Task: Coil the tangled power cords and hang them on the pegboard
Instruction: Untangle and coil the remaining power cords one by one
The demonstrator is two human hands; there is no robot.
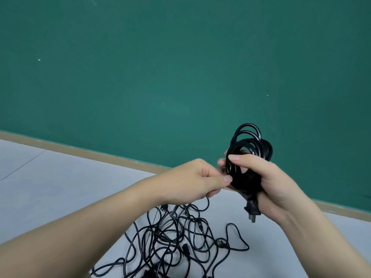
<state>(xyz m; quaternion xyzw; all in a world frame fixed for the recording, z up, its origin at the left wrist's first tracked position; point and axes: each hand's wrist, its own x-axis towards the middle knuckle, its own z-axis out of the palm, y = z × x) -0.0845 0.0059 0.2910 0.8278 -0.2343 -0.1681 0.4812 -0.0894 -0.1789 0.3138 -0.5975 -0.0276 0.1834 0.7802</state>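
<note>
My right hand [267,179] grips a coiled black power cord [250,145]; its loops stick up above my fingers and its plug [252,209] hangs below my palm. My left hand [192,179] is just left of the coil, thumb and fingers pinching a strand at the coil's lower left side. Below both hands a tangled pile of black cords [176,243] lies on the floor, with several plugs mixed in. No pegboard is in view.
A green wall [180,67] fills the upper part of the view, with a tan baseboard [80,152] running along its foot. The floor [60,187] is light grey.
</note>
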